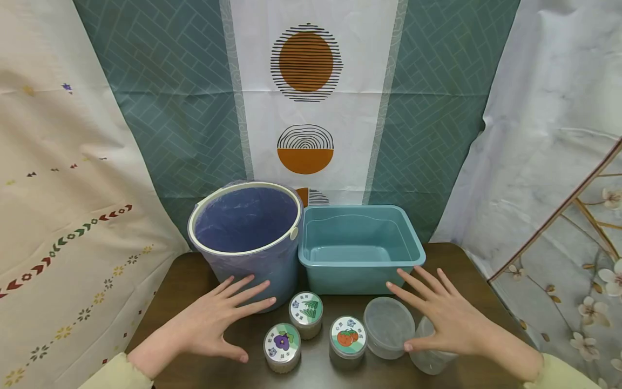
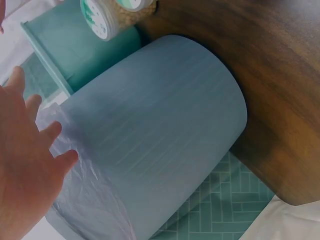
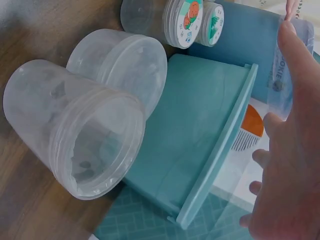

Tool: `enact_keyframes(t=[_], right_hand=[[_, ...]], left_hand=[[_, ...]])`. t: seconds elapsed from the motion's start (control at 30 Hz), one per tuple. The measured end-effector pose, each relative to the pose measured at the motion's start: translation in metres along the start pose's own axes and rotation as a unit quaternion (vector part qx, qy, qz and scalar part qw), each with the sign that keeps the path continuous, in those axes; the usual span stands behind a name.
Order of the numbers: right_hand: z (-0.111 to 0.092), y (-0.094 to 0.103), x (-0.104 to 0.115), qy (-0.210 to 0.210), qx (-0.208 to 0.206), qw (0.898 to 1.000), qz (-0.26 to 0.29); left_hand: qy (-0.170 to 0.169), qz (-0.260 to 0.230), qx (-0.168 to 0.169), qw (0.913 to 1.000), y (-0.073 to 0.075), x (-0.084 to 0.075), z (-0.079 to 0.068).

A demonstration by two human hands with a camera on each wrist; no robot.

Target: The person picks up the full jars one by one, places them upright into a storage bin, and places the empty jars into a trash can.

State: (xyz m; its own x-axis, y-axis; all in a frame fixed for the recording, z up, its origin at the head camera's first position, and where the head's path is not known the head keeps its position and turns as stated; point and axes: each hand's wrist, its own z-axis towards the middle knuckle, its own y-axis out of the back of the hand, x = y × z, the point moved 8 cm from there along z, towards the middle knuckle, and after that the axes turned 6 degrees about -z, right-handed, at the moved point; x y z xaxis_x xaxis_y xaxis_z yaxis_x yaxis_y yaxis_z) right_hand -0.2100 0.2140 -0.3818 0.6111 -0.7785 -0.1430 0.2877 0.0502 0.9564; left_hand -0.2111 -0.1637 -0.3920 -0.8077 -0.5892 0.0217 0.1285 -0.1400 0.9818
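Clear plastic jar [image 3: 72, 129], smoothly cylindrical

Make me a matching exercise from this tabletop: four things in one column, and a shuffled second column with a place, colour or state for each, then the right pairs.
Column one:
1. Bucket
2. Basin
3. Purple-flower jar
4. Left hand

Column two:
A. Leftmost jar in the head view
B. Spread wide, holding nothing
C. Round and cream-rimmed
D. Teal and rectangular

Pairs: 1-C, 2-D, 3-A, 4-B.
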Motion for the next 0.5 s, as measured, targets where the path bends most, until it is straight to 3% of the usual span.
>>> enact_keyframes(t=[0.27, 0.5], right_hand=[[0.006, 0.000, -0.009, 0.001, 0.003, 1.000, 0.025], [0.013, -0.002, -0.034, -0.047, 0.032, 0.996, 0.074]], left_hand=[[0.006, -0.013, 0.000, 0.9999, 0.000, 0.001, 0.001], [0.015, -0.026, -0.004, 0.9995, 0.000, 0.002, 0.001]])
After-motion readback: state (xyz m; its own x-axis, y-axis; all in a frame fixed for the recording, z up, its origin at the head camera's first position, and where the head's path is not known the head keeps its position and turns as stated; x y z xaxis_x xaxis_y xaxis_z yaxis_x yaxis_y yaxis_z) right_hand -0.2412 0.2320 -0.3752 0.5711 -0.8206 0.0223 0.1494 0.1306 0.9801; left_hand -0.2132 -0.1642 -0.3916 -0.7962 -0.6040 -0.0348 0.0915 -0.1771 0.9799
